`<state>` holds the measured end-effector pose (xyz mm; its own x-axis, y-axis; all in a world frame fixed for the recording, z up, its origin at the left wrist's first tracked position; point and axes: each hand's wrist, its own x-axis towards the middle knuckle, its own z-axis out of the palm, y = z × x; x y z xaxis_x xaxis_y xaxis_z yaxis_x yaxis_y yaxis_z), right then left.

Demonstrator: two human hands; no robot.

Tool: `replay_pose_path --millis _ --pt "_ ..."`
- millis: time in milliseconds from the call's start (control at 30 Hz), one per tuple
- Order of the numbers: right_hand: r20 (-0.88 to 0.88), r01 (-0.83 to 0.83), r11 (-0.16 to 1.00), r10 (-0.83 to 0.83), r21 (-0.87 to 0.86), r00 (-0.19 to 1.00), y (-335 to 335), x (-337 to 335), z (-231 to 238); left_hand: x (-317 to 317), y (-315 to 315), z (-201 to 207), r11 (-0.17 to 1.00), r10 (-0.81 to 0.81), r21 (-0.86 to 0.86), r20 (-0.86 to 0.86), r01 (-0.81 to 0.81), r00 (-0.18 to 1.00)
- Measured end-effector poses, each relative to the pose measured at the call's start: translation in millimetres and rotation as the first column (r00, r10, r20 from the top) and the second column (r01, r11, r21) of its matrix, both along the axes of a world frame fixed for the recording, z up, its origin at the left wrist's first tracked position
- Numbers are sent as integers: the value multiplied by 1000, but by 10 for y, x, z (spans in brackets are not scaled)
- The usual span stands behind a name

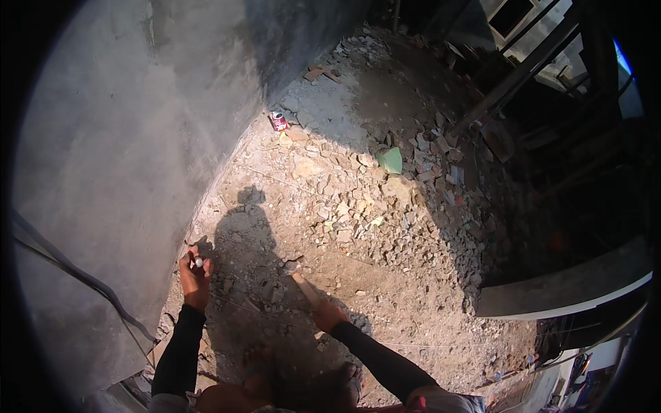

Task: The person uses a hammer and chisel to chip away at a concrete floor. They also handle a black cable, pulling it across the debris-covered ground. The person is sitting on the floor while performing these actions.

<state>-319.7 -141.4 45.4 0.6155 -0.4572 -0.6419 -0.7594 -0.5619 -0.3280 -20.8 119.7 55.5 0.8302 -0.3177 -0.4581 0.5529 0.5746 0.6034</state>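
My left hand [195, 283] is closed close to the foot of the grey wall, on a metal rod [199, 262] whose pale round end points up at me. The rod's lower part is hidden by the fingers. To the right, my right hand [329, 316] wraps round the wooden handle of a hammer [306, 289]. Its head, at the handle's far end, hangs over the dirt, apart from the rod. Both forearms wear black sleeves.
A grey plastered wall [124, 138] rises on the left, with dark cables [82, 274] along it. Broken rubble [406, 234] covers the ground, with a red can [278, 122] and green piece [390, 160] among it. Thin strings cross the dirt. A concrete beam [564, 289] stands right.
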Motion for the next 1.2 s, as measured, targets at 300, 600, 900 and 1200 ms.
replay_pose_path --millis 300,600,900,1200 --pt "52 -12 1000 12 -8 999 152 216 -192 574 1138 -998 903 -386 -180 64 391 920" --pt "-47 495 560 -630 664 775 293 321 340 -10 -521 -9 843 -534 -96 -268 529 802" --pt "275 460 483 -851 745 448 517 40 630 -108 -1602 -396 849 -519 -71 -294 523 803" --pt "413 483 519 -855 705 315 524 223 1188 -110 -2154 -506 909 -346 -338 -284 244 894"
